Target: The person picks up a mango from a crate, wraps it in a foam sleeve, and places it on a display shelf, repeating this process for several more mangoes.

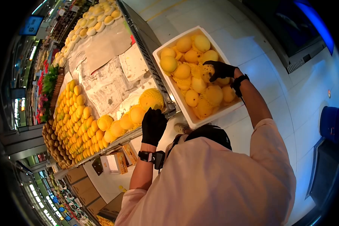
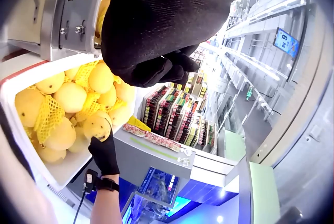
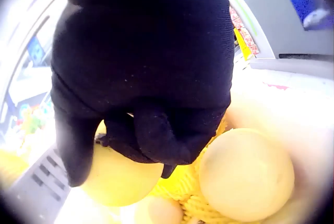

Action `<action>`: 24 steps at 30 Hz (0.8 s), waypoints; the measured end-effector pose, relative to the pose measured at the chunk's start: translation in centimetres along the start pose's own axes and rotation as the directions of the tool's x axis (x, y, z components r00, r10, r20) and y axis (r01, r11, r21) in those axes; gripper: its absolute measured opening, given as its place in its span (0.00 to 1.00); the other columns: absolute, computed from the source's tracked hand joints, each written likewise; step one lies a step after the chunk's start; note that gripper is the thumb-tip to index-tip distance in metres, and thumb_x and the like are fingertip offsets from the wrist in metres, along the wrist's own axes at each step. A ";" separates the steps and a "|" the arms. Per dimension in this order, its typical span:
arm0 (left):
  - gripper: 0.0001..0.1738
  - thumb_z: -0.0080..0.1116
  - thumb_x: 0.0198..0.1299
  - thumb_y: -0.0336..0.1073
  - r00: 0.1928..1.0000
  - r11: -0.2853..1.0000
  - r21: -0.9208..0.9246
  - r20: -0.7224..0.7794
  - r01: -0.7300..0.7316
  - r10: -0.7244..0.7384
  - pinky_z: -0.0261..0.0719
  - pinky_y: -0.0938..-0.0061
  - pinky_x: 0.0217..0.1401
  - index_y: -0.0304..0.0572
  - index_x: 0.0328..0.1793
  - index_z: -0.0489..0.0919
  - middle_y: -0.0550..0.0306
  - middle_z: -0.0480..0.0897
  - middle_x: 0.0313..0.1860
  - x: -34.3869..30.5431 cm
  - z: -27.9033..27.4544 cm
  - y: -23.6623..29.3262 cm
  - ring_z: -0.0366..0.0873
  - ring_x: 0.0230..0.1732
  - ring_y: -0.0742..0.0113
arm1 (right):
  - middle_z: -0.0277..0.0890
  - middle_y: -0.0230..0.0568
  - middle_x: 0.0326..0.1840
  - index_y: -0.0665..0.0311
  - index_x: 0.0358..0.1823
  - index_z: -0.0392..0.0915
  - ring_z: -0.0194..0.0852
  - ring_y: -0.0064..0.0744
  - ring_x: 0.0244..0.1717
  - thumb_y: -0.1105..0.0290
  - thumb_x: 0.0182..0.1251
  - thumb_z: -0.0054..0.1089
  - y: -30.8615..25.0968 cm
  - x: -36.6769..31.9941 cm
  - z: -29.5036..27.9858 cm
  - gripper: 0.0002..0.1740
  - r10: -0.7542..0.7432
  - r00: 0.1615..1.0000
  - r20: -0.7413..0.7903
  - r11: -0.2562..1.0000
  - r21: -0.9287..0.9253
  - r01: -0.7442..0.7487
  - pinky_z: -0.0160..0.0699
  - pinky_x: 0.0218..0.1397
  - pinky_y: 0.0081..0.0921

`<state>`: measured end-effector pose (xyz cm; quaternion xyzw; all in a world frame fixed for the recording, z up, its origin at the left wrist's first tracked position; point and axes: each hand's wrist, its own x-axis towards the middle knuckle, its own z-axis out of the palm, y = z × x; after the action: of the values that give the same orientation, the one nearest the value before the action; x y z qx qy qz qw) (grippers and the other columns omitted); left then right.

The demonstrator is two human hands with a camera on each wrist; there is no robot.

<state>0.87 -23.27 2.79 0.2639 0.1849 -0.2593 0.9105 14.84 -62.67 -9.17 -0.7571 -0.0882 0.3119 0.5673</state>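
Observation:
In the head view, my black-gloved right hand (image 1: 223,71) reaches into a white foam box (image 1: 192,122) of yellow fruit and grips one speckled fruit (image 1: 207,72). The right wrist view has the gloved fingers (image 3: 156,135) bent over that yellow fruit (image 3: 122,179), with another fruit (image 3: 246,174) beside it. My gloved left hand (image 1: 153,126) is at the display's edge, just below a large netted fruit (image 1: 151,98). Its fingers (image 2: 151,73) look loosely curled in the left wrist view, with nothing visible in them; the palm side is hidden.
A slanted display (image 1: 105,83) holds rows of yellow fruit (image 1: 73,116) and brown fruit (image 1: 56,145). Its metal edge (image 1: 148,56) runs beside the foam box. Cardboard boxes (image 1: 84,190) stand below at the left; a blue bin (image 1: 329,121) is at the right.

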 end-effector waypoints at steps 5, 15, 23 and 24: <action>0.14 0.50 0.72 0.35 0.991 0.996 0.056 -0.124 0.062 -0.055 0.78 0.73 0.43 0.43 0.61 0.74 0.55 0.79 0.56 3.4 2.1 -1.7 0.77 0.43 0.64 | 0.67 0.38 0.70 0.59 0.77 0.57 0.65 0.29 0.68 0.79 0.57 0.68 -3.3 -6.0 2.0 0.45 -0.139 0.971 -0.195 0.915 0.350 0.201 0.69 0.72 0.27; 0.21 0.54 0.70 0.35 0.989 0.721 0.683 -0.150 0.112 -0.011 0.80 0.74 0.51 0.42 0.68 0.74 0.53 0.80 0.58 15.5 1.8 -5.2 0.79 0.51 0.64 | 0.81 0.37 0.48 0.65 0.61 0.70 0.79 0.29 0.44 0.78 0.59 0.69 -0.6 -9.9 7.2 0.28 -0.246 0.792 -0.558 0.775 0.377 0.507 0.81 0.44 0.22; 0.20 0.51 0.71 0.37 0.943 0.449 0.836 -0.327 0.315 -0.053 0.76 0.70 0.44 0.54 0.68 0.77 0.55 0.76 0.59 22.6 1.7 -8.4 0.74 0.39 0.64 | 0.80 0.45 0.52 0.69 0.59 0.70 0.80 0.38 0.53 0.82 0.52 0.71 -4.3 -14.1 8.1 0.31 -0.197 0.591 -0.783 0.950 -0.003 0.312 0.79 0.57 0.32; 0.21 0.51 0.71 0.36 0.938 0.426 0.842 -0.344 0.331 -0.050 0.76 0.70 0.43 0.54 0.69 0.76 0.55 0.77 0.59 23.6 0.9 -8.8 0.74 0.38 0.63 | 0.80 0.45 0.51 0.69 0.59 0.70 0.80 0.38 0.52 0.81 0.51 0.72 -4.3 -14.4 8.2 0.32 -0.204 0.567 -0.798 0.950 -0.022 0.310 0.79 0.57 0.32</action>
<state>14.85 -39.01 -11.10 0.7101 0.1710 -0.3815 0.5665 -0.30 -61.64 -1.24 -0.7593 0.0816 -0.1366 0.6310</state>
